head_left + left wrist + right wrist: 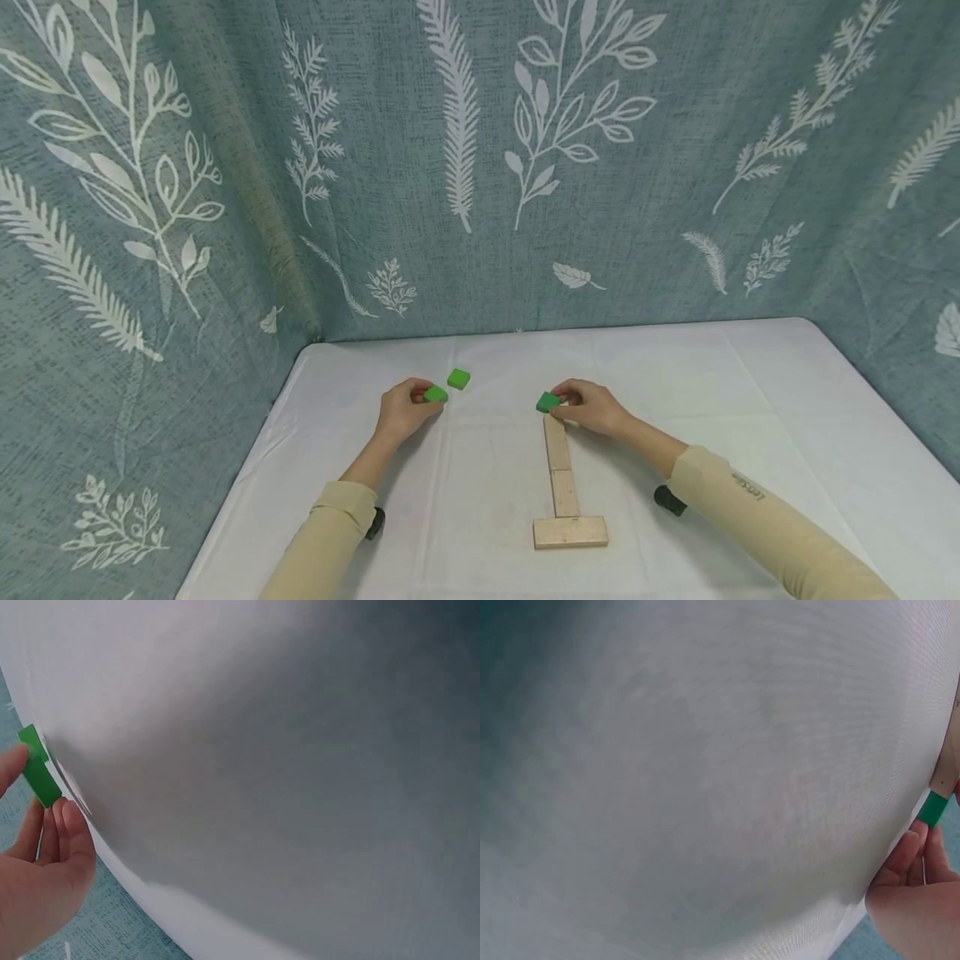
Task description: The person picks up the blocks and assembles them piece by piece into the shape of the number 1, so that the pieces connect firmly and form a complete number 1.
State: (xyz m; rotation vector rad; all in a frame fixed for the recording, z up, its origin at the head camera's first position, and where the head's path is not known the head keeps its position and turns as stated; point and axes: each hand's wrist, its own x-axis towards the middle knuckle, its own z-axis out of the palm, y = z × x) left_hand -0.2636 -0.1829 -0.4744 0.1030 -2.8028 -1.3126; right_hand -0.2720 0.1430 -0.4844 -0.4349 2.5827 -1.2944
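My left hand [401, 412] pinches a light green block [436, 394] between thumb and fingers. Just beyond it lies another light green block [459, 379], flat on the cloth. In the left wrist view the left fingers [77, 825] are below the green block [41, 776], and the thumb is at its other side. My right hand [592, 408] grips a darker green block [548, 402] at the far end of a row of wooden blocks [557, 443]. The right wrist view shows that green block [933, 808] right at the end of the wood.
The row has two wooden blocks end to end, and a wider wooden block [570, 533] lies crosswise at its near end. A white cloth [480, 492] covers the table. Patterned teal curtains [495, 275] hang behind and at both sides.
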